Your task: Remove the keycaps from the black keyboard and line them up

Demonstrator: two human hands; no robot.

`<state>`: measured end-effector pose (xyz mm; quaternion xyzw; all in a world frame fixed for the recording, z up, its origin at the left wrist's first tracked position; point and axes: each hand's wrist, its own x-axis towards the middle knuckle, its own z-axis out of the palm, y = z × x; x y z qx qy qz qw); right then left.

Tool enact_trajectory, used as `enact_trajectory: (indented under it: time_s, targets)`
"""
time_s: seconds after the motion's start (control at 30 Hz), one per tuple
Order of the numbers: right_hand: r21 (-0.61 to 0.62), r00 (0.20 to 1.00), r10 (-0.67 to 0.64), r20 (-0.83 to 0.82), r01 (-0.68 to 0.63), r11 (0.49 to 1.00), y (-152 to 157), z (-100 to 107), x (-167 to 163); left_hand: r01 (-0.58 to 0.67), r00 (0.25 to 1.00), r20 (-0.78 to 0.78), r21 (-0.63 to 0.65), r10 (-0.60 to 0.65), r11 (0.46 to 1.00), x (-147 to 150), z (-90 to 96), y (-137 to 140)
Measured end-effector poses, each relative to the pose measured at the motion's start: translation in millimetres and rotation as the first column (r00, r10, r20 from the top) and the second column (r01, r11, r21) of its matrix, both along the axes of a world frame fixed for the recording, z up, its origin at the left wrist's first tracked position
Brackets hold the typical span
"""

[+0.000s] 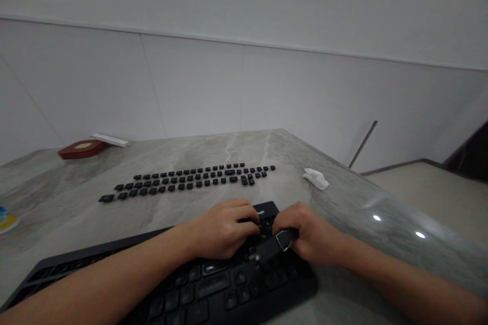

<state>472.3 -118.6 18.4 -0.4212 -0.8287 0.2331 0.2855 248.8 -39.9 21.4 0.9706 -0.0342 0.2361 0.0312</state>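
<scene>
A black keyboard (213, 310) lies across the near side of the table, with bare key wells where keycaps are off and keycaps still on at its lower part. My left hand (224, 228) rests on its upper right part, fingers bent loosely and apart, with nothing visible in them. In my right hand (312, 233), closed, is a slim black tool (269, 250) with a pale-edged end piece; its tip points down-left at the keys. I cannot make out its exact kind. Loose black keycaps (189, 186) stand in several rows beyond the keyboard.
A crumpled white tissue (315, 178) lies to the right of the keycaps. At the back left sit a reddish-brown box (82, 149) and a white strip (110, 139). A yellow and blue item (7, 221) shows at the left edge. The grey marbled table (244, 147) meets a pale wall.
</scene>
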Motion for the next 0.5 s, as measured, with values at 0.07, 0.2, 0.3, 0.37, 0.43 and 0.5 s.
enact_trajectory:
  time_s: [0.07, 0.2, 0.3, 0.37, 0.43, 0.5]
  targets:
    - [0.096, 0.999, 0.027, 0.025, -0.029, 0.995, -2.6, -3.6, -1.3, 0.001, 1.000, 0.003, 0.000, -0.001, 1.000, 0.0, 0.0, 0.2]
    - [0.182, 0.997, 0.034, 0.070, -0.046, 0.982, -2.6, -5.0, 2.0, -0.004, 1.000, -0.013, -0.010, 0.004, 1.000, -0.2, -0.5, 0.2]
    - [0.134, 0.982, 0.132, 0.137, -0.151, 0.979, 1.8, 1.3, 10.8, 0.001, 1.000, -0.008, -0.022, -0.001, 1.000, 0.0, 0.3, -0.2]
    - [0.089, 0.963, 0.224, 0.147, -0.239, 0.967, 5.0, 5.9, 16.8, 0.006, 1.000, -0.001, -0.022, -0.006, 1.000, 0.3, 1.6, -0.8]
    - [0.063, 0.959, 0.254, 0.126, -0.263, 0.963, 7.0, 8.5, 19.8, 0.005, 1.000, -0.004, -0.016, -0.005, 1.000, 0.5, 2.5, -1.3]
    - [0.004, 0.973, 0.214, 0.081, -0.215, 0.977, 7.7, 9.0, 19.1, 0.001, 1.000, -0.009, -0.008, -0.002, 1.000, 0.5, 2.7, -1.6]
